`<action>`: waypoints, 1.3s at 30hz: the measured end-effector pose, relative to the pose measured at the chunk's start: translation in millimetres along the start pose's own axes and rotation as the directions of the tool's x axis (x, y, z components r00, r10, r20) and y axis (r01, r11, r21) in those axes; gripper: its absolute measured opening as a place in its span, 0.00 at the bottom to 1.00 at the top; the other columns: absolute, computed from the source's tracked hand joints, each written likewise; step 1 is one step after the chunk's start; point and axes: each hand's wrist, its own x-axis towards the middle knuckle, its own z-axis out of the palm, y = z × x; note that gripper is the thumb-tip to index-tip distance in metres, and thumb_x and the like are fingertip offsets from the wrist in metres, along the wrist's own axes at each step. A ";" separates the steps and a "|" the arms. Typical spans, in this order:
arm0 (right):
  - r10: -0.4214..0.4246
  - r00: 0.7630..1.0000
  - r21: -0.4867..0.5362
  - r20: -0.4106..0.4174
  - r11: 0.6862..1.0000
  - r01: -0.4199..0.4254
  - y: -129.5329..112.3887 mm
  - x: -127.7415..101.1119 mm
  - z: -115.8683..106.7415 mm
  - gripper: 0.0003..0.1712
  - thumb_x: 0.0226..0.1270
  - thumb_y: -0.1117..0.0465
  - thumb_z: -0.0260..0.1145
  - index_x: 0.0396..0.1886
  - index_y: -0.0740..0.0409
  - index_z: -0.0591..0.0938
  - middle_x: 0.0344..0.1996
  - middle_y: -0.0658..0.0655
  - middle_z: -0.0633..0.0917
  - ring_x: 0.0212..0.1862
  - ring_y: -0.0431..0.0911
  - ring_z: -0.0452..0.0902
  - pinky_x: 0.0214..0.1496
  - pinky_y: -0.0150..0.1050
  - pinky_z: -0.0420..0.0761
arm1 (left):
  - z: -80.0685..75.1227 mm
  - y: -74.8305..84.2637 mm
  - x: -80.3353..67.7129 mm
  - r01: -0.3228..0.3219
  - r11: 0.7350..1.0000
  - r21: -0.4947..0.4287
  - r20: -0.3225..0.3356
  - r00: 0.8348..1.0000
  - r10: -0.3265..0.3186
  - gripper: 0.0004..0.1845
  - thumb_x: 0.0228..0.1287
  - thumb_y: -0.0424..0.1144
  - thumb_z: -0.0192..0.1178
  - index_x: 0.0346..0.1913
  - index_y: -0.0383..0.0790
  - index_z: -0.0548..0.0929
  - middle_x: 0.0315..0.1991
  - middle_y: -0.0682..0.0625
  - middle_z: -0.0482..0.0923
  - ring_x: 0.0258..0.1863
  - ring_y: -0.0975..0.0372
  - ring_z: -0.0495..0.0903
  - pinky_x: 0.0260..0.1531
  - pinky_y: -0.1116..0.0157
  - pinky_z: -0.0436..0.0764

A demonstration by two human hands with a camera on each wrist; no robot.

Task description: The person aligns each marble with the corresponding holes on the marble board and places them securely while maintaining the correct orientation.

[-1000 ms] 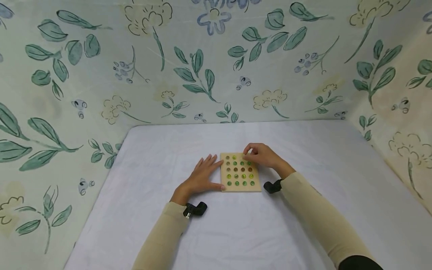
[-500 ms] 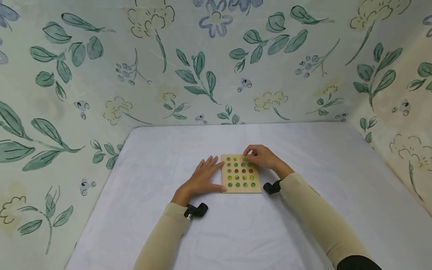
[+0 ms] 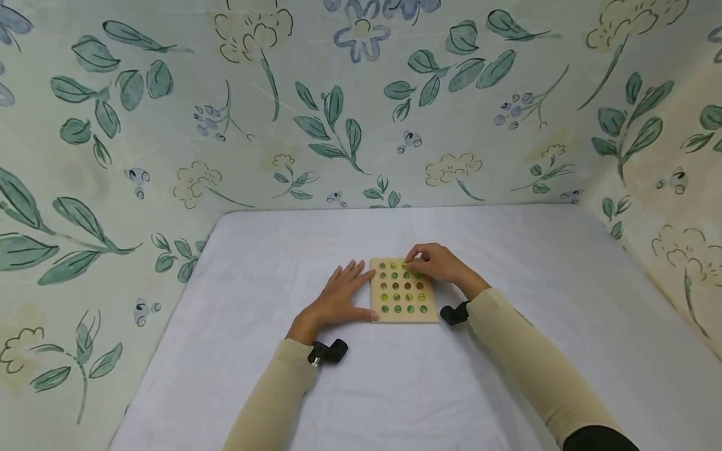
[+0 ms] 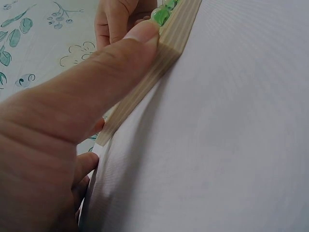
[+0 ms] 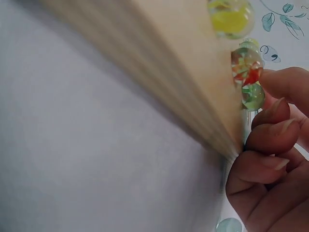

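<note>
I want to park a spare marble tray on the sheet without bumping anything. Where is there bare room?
The white sheet lies bare between the wooden board and the back wall, out to either side beyond the hands, and in front between the two sleeves. It is crowded at the board: left hand against its left edge, right hand over its far right corner.

I count one wooden board (image 3: 403,292) at my twelve o'clock, two hands, left (image 3: 337,298) and right (image 3: 442,264), and nineteen visible marbles (image 3: 397,308); others may be hidden.

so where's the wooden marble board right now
In the head view the wooden marble board lies flat mid-table on the white cloth, between the left hand at its left edge and the right hand over its far right corner.
</note>
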 end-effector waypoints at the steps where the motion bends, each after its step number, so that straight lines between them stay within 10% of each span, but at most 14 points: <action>1: -0.002 1.000 0.000 0.000 1.000 0.002 0.4 0.2 0.0 0.10 0.66 0.55 0.66 0.43 0.53 0.83 0.23 0.54 0.74 0.26 0.46 0.68 0.26 0.34 0.68 | 0.0 0.0 0.1 -0.001 1.000 0.002 -0.003 1.000 0.001 0.55 0.47 0.70 0.65 0.76 0.55 0.54 0.77 0.51 0.42 0.76 0.60 0.34 0.73 0.60 0.30; 39: 0.080 0.996 0.006 -0.038 0.997 -0.080 6.8 -11.6 -24.7 0.11 0.67 0.53 0.65 0.45 0.50 0.82 0.30 0.57 0.78 0.30 0.49 0.73 0.28 0.36 0.74 | 1.3 0.3 -0.3 -0.025 1.000 0.004 -0.021 0.999 0.025 0.55 0.47 0.69 0.66 0.76 0.53 0.55 0.77 0.49 0.43 0.76 0.57 0.36 0.73 0.57 0.33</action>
